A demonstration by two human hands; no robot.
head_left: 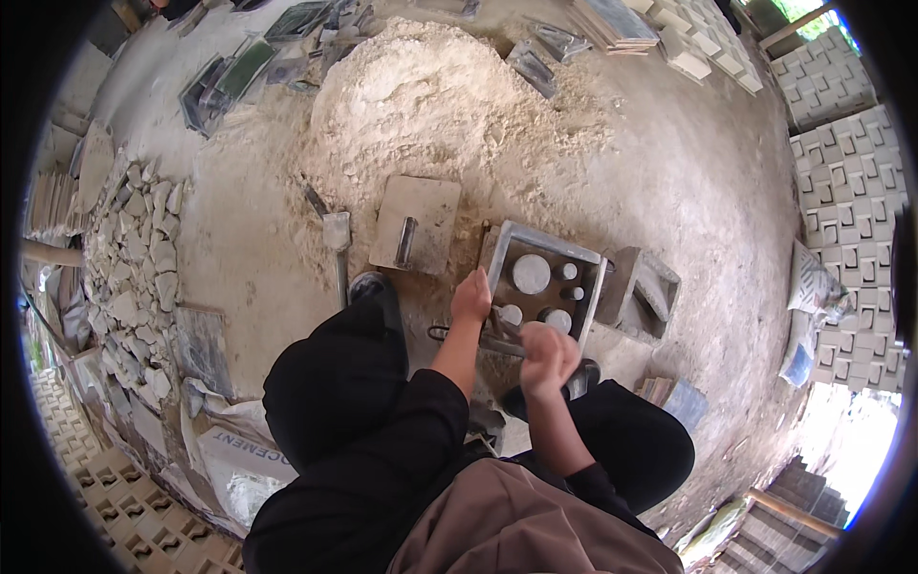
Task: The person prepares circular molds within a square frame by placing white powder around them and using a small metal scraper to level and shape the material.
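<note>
On the floor in front of me stands a square metal mould (597, 301) with round discs inside, among them a large pale disc (531, 274) and several smaller ones. My left hand (471, 295) is closed at the mould's near left edge; what its fingers hold is hidden. My right hand (549, 358) is a fist at the near side of the mould, slightly blurred, and seems wrapped round the end of a short tool (504, 326) whose kind I cannot make out. A thin dark metal loop (438, 333) sticks out below my left hand.
Left of the mould lies a square board with a handle (416, 225), beside a small trowel-like tool (337, 234). A sand heap (421, 86) rises beyond. At right sits a hollow concrete block (639, 295). Broken slabs (134, 277) pile at left; patterned blocks (851, 210) are stacked at right.
</note>
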